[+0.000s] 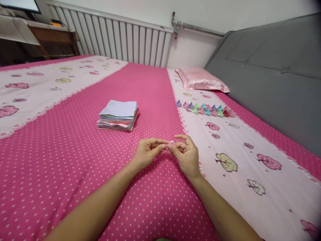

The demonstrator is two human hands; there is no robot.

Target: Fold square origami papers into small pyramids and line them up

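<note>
A small folded piece of pink paper (171, 143) is pinched between my two hands, above the pink dotted bedspread. My left hand (149, 152) grips its left side with thumb and index finger. From the right, my right hand (187, 154) holds it between thumb and fingers, the index finger raised. The fingers cover part of the paper, so its full shape is hidden. Ahead and to the left lies a stack of coloured paper sheets (119, 109), a pale lilac one on top. Several small folded paper pieces (204, 109) in mixed colours stand in rows at the right.
A shiny pink pillow (200, 79) rests by the grey padded headboard (271, 63). Beyond the bed are a white radiator (120, 36) and a metal pipe (198, 27) along the wall. A desk (52, 35) with a monitor (21, 5) stands at the far left.
</note>
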